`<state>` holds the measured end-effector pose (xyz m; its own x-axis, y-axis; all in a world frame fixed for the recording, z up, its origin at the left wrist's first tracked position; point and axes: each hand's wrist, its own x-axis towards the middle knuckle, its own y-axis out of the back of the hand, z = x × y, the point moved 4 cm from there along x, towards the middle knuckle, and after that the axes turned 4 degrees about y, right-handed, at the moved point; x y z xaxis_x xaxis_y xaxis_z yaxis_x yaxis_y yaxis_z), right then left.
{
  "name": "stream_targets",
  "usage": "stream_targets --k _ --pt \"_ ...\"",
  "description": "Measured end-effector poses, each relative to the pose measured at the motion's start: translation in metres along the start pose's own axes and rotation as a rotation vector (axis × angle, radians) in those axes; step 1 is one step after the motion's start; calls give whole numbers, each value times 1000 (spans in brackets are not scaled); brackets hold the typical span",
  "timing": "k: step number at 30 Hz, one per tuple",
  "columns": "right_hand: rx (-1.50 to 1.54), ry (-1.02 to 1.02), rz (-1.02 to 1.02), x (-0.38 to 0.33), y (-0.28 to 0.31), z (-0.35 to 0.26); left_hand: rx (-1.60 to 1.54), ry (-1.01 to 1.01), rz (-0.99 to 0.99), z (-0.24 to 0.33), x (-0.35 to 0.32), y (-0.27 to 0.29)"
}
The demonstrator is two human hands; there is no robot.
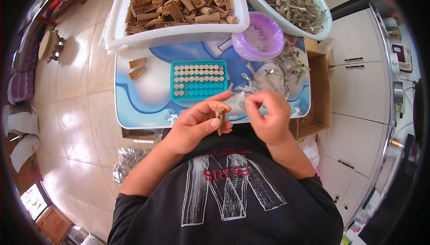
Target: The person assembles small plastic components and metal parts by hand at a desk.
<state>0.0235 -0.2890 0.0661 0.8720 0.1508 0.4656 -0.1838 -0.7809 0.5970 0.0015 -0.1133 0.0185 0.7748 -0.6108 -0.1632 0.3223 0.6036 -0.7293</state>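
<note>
Brown shell piece (220, 120) is held in the left hand (199, 124), above the near edge of the desk (148, 88), in front of the torso. It is pinched between thumb and fingers, hollow side partly visible, roughly upright. Right hand (268, 113) is raised just beside it, apart, fingers curled in, slightly blurred; whether the fingertips are fully closed, or anything small is gripped, cannot be told.

Handling, as judged: shell is probably light, stiff molded plastic, rather smooth, so some slip is possible; thin edges could be cracked or bent if squeezed hard. Best taken by the two long outer sides, near mid-length, with the hollow left uncovered.

Around: teal tray (199, 98) with round pieces (199, 73) beyond the left hand; clear-wrapped wired parts (268, 77) beyond the right; more shells heaped in a white bin (179, 33).
</note>
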Motion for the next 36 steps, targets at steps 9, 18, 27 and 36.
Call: stream_targets --k 9,18,27,36 --pt "309 -4 -320 -18 -22 -13 -22 20 25 -7 -11 13" --pt "385 -24 -337 -6 -29 -6 129 125 -98 6 -21 10" --pt "376 103 -302 -4 -29 -11 -111 178 109 2 -24 25" --pt "407 101 -146 -9 -46 -16 -342 159 157 -11 -18 20"
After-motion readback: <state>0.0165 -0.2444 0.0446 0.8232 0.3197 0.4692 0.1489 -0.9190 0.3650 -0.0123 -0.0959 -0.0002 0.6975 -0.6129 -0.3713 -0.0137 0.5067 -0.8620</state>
